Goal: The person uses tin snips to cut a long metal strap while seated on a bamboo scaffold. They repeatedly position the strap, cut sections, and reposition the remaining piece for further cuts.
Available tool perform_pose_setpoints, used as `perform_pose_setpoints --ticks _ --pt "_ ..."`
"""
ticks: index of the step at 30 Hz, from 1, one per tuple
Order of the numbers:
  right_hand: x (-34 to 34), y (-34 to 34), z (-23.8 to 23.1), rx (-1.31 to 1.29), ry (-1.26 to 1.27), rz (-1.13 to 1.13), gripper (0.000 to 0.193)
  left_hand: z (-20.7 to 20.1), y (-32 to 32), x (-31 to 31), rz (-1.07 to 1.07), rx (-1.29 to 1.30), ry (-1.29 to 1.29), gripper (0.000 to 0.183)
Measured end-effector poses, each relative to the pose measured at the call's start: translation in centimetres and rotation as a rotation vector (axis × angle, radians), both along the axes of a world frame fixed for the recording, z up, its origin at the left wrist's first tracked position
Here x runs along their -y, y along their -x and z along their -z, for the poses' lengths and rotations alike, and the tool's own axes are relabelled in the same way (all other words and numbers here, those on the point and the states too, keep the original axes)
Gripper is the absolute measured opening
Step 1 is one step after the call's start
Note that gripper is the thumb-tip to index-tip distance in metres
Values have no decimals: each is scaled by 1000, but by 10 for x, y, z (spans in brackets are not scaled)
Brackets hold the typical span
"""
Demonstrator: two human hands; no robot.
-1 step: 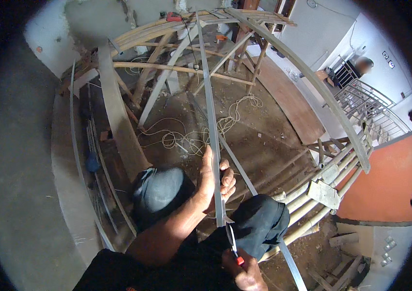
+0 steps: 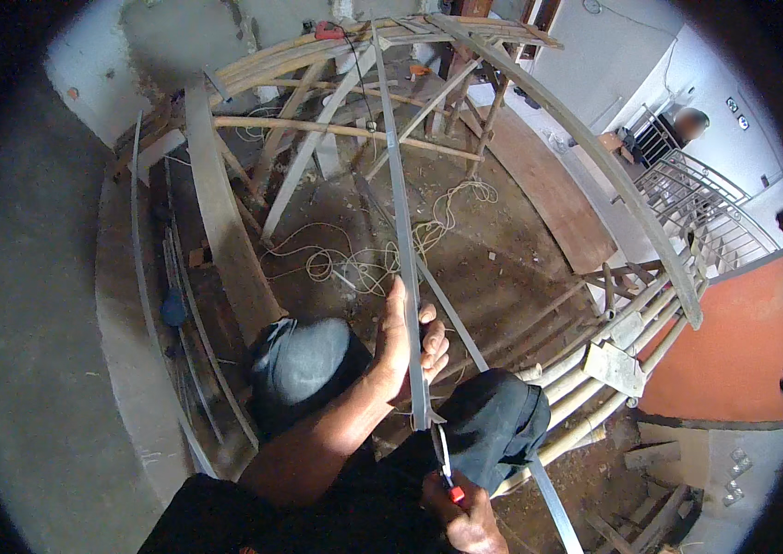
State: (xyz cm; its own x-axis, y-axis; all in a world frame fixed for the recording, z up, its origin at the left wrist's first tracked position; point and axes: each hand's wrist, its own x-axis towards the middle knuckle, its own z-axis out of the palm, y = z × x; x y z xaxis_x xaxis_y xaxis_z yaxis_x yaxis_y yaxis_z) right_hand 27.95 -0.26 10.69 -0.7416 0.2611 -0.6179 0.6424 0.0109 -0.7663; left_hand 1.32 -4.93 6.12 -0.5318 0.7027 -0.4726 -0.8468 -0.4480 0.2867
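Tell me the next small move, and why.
Probably a gentle squeeze of the snips with the right hand: their tips appear to be at the near end of the strip, which the left hand holds.

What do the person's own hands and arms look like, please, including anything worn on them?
The left hand and right hand are ungloved. The left forearm is bare, with no watch or band visible, below a black sleeve. The right arm's covering cannot be made out.

Dim light, heavy fisheye distortion
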Motion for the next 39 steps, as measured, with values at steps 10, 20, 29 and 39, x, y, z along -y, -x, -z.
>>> perform_pose_setpoints --ticks 10,20,29,39 --pt "4 19 -14 35 -68 6 21 2 -9 -18 10 49 102 68" --pt "10 27 -16 148 -22 133 27 17 -11 -22 16 59 131 71" --pt "11 31 -15 266 64 217 32 27 -14 -25 12 -6 203 75" --pt "15 19 4 293 235 267 34 29 -12 -24 25 41 120 73"
